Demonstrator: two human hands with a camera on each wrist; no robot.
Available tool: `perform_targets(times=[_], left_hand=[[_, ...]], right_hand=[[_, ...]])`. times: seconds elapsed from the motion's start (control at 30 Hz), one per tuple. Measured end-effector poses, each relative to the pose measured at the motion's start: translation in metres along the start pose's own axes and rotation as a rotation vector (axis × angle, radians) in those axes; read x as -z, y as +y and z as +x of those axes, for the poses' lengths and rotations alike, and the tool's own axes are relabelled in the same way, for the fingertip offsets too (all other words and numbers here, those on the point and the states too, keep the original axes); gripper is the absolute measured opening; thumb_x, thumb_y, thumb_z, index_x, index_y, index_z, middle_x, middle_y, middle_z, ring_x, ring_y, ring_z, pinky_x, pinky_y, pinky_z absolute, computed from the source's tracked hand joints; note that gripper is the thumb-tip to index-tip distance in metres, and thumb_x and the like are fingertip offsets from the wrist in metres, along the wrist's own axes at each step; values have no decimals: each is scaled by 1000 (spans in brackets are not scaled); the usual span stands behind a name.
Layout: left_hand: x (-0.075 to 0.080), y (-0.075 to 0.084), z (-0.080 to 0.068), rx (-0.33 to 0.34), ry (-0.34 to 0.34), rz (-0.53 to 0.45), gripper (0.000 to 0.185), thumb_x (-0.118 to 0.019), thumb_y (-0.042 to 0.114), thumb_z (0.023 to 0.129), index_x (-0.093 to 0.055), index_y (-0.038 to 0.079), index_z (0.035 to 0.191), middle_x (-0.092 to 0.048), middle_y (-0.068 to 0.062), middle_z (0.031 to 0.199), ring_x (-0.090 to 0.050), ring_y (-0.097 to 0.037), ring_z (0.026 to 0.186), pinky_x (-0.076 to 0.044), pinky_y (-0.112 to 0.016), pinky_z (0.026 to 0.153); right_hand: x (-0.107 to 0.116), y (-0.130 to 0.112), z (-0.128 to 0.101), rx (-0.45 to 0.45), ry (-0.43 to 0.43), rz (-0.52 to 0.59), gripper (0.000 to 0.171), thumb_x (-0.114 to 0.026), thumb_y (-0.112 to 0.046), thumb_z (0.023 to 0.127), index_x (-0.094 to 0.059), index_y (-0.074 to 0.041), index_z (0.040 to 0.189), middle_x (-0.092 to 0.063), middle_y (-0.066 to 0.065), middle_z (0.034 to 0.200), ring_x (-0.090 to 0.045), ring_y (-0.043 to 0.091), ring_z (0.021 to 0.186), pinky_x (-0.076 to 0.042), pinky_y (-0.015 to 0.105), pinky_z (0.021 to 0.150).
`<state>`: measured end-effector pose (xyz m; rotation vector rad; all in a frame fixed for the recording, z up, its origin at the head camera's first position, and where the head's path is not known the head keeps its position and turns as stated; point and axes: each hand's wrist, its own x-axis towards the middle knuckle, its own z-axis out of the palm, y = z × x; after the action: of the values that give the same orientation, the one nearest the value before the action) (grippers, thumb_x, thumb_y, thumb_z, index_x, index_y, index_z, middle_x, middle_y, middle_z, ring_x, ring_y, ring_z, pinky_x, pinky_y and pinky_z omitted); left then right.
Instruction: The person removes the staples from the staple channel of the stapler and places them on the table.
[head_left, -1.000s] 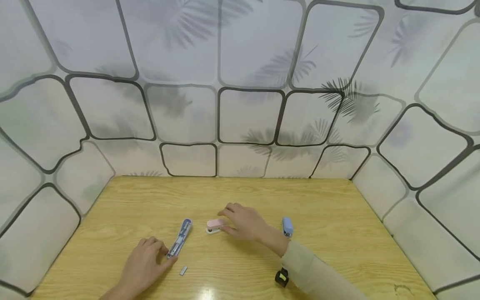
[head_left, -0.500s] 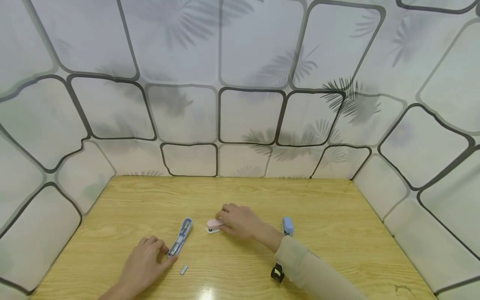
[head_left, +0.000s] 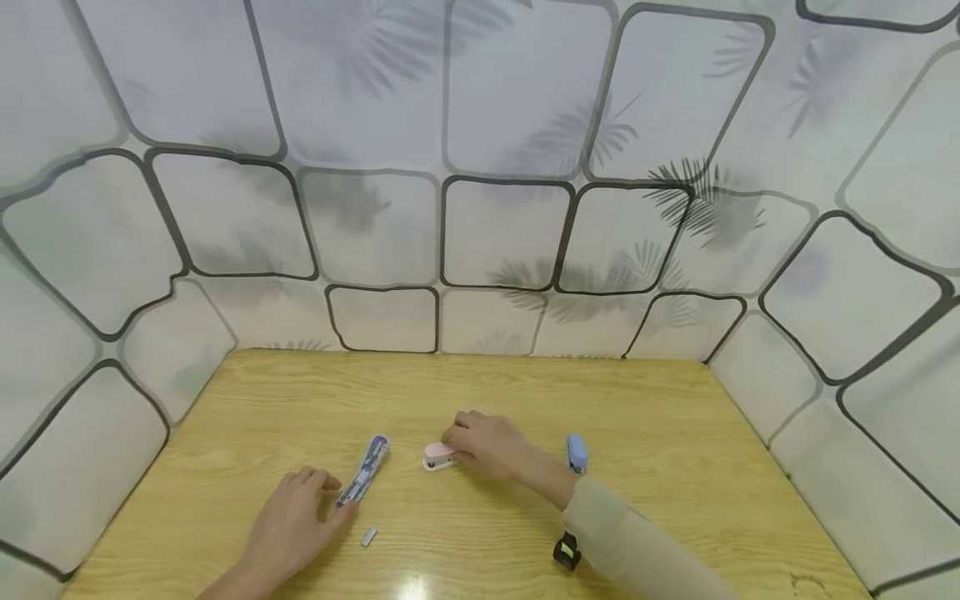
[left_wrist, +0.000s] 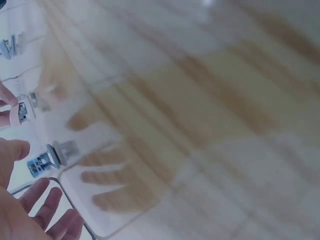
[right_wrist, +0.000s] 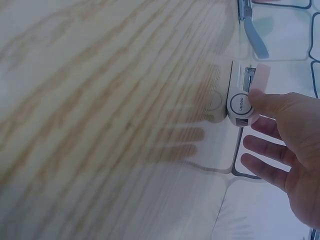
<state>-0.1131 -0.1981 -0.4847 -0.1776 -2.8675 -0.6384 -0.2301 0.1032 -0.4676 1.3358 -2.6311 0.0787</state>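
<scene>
So the wooden tabletop (head_left: 675,433) carries everything here, all of it bunched toward the near edge around the middle. The right hand (head_left: 491,446) reaches in from the near right edge in a beige sleeve, palm down. Its grip is on the pink stapler (head_left: 437,455), thumb on the pink lid and fingers fairly straight in the wrist view, so I'd call it steadying rather than squeezing. The left hand (head_left: 288,529) lies flat near the near left edge, loose and holding nothing, fingertips touching the end of the opened blue stapler (head_left: 363,472), probably to keep it put. A closed blue stapler (head_left: 575,453) sits behind the right wrist, and a small staple strip (head_left: 367,537) lies just beside the left thumb.
</scene>
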Motion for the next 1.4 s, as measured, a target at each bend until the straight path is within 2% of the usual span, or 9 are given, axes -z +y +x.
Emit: perform_targets(times=[0.1,0.2,0.3,0.33,0.4,0.57,0.93,1.27,1.4], left_hand=[[0,8,1,-31,75,-16,33,-86,36,86,-75,8,100,-74,-6,100,-69,-27,99,-59,-51,87],[-1,19,3,-66,139,-34,30,-88,33,85,-76,9,97,-74,-4,97,-68,-23,94,-58,-38,76],[-5,31,4,-91,155,-60,28,-88,31,84,-76,9,96,-74,-4,96,-66,-18,91,-49,-25,66],[-6,35,4,-96,145,-68,28,-89,31,84,-76,10,97,-74,-4,97,-66,-18,92,-47,-23,65],[-8,44,5,-103,124,-88,28,-89,30,84,-76,10,99,-74,-4,101,-67,-20,98,-54,-26,71],[-16,64,11,-125,82,-102,30,-90,29,83,-76,11,102,-76,-6,107,-70,-27,108,-62,-47,91],[-45,89,23,-246,-25,-43,33,-87,34,83,-75,10,103,-72,-2,99,-63,-16,93,-58,-34,82],[-60,100,36,-267,-105,-28,38,-85,39,85,-76,7,103,-70,-3,94,-59,-16,86,-53,-28,71],[-64,103,36,-279,-102,9,34,-84,41,86,-75,11,98,-67,-1,91,-56,-14,82,-48,-27,68]], right_hand=[[2,1,-6,-6,-18,15,22,-73,-29,100,-73,-20,119,-72,-2,108,-67,12,91,-54,23,72],[5,1,-12,-19,-43,38,23,-72,-30,100,-73,-21,121,-72,-3,109,-67,12,94,-55,23,75],[7,1,-18,-14,-40,55,23,-72,-30,100,-73,-21,121,-72,-3,110,-67,12,95,-56,22,76],[7,1,-20,-13,-40,56,23,-72,-30,100,-73,-21,121,-72,-3,110,-67,12,96,-56,22,77],[7,1,-24,-11,-37,63,23,-73,-30,99,-73,-21,121,-72,-3,111,-67,11,96,-56,22,78],[8,3,-33,-26,-48,87,24,-73,-29,99,-74,-20,121,-72,-3,112,-67,11,97,-56,20,78],[11,4,-47,-3,-37,100,22,-76,-26,97,-75,-21,118,-73,-3,112,-69,12,98,-57,19,78],[11,3,-55,25,-5,95,22,-78,-25,95,-75,-22,117,-72,-3,111,-70,12,98,-56,18,75],[9,3,-55,47,12,76,23,-79,-25,95,-75,-22,117,-72,-4,112,-70,11,96,-56,16,74]])
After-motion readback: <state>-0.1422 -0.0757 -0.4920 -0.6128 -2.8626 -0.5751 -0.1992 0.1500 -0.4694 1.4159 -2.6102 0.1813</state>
